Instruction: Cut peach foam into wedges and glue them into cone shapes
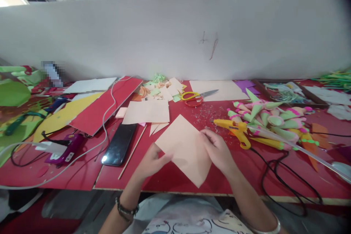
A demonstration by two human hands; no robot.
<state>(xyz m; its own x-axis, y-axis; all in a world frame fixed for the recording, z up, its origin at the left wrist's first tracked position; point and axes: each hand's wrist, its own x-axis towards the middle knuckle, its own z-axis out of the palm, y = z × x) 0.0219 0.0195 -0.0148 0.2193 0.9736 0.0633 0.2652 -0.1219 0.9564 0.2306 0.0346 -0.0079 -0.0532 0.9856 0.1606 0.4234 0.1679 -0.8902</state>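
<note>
A square sheet of peach paper (184, 150) is turned corner-up in front of me, above the table's near edge. My left hand (156, 160) grips its left corner, thumb on top and fingers hidden beneath. At the right corner, my right hand (217, 149) pinches the paper between thumb and fingers. Just beyond the sheet lie a stack of peach sheets (146, 112) and scissors (197, 97) with yellow and red handles. A yellow glue gun (236, 129) with a long clear glue stick rests right of my right hand.
A black phone (119, 144) and a thin wooden stick (133, 151) lie to the left, near a purple power strip (64, 150) with cables. Pink and green paper cones (268, 113) are piled at right. A pale partition (164, 40) stands behind the red table (164, 182).
</note>
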